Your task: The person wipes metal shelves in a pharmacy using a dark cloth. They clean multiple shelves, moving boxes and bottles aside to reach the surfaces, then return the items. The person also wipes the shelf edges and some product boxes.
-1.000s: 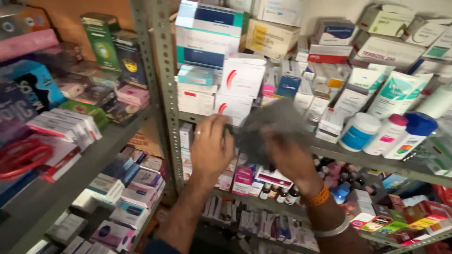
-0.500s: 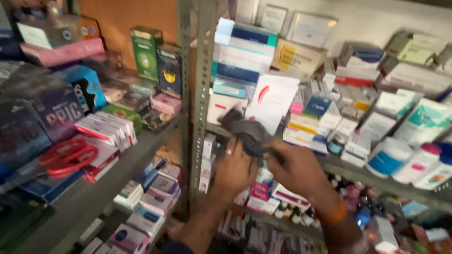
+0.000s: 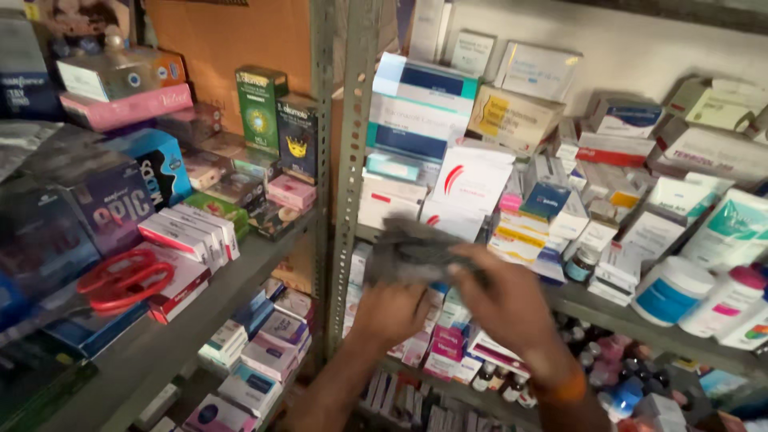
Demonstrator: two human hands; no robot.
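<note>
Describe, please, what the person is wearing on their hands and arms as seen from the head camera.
Both hands are bare, no gloves. The left hand and its forearm show no sleeve or jewellery. The right hand has an orange band around the wrist; no sleeve shows.

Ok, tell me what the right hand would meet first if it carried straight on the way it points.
The right hand points up and left, holding the grey cloth with the left hand. Straight on, it would likely meet the white carton with the red swoosh first, though depth is unclear.
</note>
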